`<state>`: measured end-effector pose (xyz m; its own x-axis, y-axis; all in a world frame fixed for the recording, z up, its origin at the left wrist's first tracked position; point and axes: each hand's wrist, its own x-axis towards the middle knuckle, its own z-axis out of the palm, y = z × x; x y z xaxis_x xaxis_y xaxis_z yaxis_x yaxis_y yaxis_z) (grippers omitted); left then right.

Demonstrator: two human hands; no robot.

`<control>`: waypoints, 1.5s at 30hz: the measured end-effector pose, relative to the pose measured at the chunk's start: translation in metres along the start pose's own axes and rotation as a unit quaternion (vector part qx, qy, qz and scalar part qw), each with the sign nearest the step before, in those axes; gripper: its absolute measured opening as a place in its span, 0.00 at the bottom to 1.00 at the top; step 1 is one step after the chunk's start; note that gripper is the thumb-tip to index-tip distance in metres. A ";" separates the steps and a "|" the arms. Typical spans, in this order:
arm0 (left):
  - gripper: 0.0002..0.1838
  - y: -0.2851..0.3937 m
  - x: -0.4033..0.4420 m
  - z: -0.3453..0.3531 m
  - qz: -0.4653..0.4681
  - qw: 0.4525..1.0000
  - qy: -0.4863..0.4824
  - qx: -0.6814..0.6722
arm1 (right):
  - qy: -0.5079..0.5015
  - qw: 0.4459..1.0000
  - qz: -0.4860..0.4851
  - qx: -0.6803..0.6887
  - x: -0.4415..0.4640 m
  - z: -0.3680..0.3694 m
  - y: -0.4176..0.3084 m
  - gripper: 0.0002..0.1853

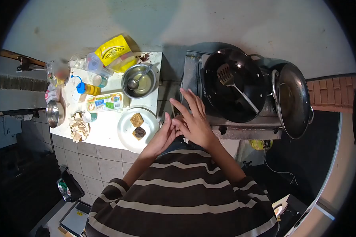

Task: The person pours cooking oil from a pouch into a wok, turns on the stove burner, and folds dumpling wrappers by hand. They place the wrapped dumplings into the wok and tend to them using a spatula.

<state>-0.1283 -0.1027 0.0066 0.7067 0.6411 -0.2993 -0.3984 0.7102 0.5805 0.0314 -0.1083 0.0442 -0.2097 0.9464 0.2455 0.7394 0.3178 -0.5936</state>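
Left hand (161,139) and right hand (197,127) meet, fingers (180,107) released, best worked clear of the plate (125,128) to their left and black wok (221,98) to their right.

The right hand (197,125) partly covers the left hand (160,138) from me. The black wok (220,98) hides some of the stove (249,133), I can't read the plastic tub (105,102)'s small print, and the bottom edge crops the striped shirt (182,193).
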 end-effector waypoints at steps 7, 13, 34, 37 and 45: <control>0.23 0.013 0.002 -0.012 0.118 0.975 0.173 0.069 | 0.125 0.988 0.091 -0.005 -0.030 -0.076 0.037 0.25; 0.15 0.011 -0.006 0.013 0.248 0.919 0.292 0.096 | 0.101 0.982 0.157 -0.042 -0.072 -0.126 0.148 0.16; 0.13 -0.123 -0.028 0.100 0.250 0.891 0.369 0.088 | -0.172 0.972 0.140 -0.084 -0.063 -0.151 0.201 0.23; 0.13 -0.125 -0.026 0.103 0.249 0.889 0.374 0.086 | -0.108 0.986 0.120 -0.036 -0.068 -0.155 0.202 0.23; 0.15 -0.117 -0.009 0.103 0.227 0.895 0.361 0.132 | -0.017 0.987 0.113 -0.115 -0.105 -0.174 0.166 0.37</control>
<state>-0.0281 -0.2215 0.0193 -0.0935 0.9347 -0.3428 -0.3286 0.2961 0.8969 0.2875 -0.1645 0.0533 -0.0411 0.9943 0.0986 0.8943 0.0806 -0.4402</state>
